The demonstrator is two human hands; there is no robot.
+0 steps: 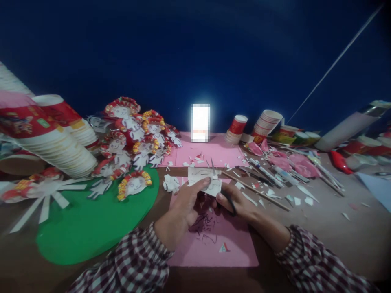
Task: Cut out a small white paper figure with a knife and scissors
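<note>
While both checked sleeves [143,260] reach in from the bottom edge, the hands meet over a pink sheet [214,240] lying on the brown table [320,228]. On this sheet sit dark scribbled marks and a small triangular scrap. The left hand [183,209] pinches a white paper cut-out [206,181] between thumb and fingers, holding it just above the sheet. The right hand [235,201] is closed around the dark handles of scissors [218,183], whose blades point away and lie against the cut-out. Left of the hands lies a green paper disc [88,224], carrying paper dolls [134,150] with red and yellow headdresses. Stacked paper cups [58,134] lean at far left. To the right, sticks, pens and paper scraps [275,175] litter the table. Farther back stands a bright glowing screen [200,122], with more cups [265,122] beside it.
</note>
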